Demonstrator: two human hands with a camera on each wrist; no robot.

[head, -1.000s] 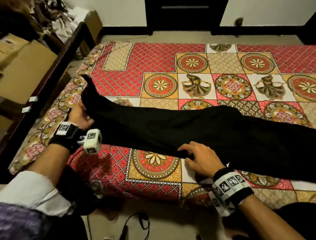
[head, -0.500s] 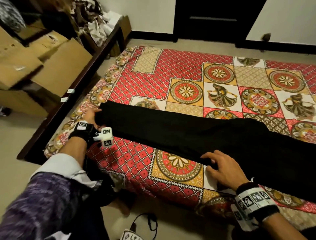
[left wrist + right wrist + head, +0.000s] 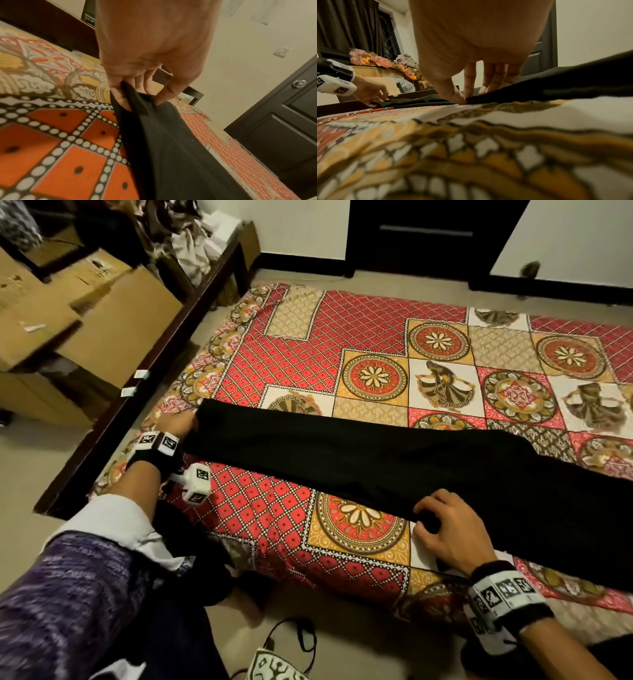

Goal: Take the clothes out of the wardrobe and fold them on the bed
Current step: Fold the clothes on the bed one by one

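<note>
A long black garment lies stretched across the patterned bed, running from the left edge to the right side of the head view. My left hand pinches its narrow left end between thumb and fingers. At the garment's near edge my right hand pinches the cloth, thumb under and fingers on top, about midway along. The garment's right end runs out of the frame.
Cardboard boxes stand left of the bed beyond a dark wooden bed rail. Loose clothes are piled at the back left. A dark door is behind the bed. A cable lies on the floor by my feet.
The left end of the garment, raised a second ago, now lies flat and pulled straight. My view has shifted left and nearer. Both hands keep their hold on the cloth.
</note>
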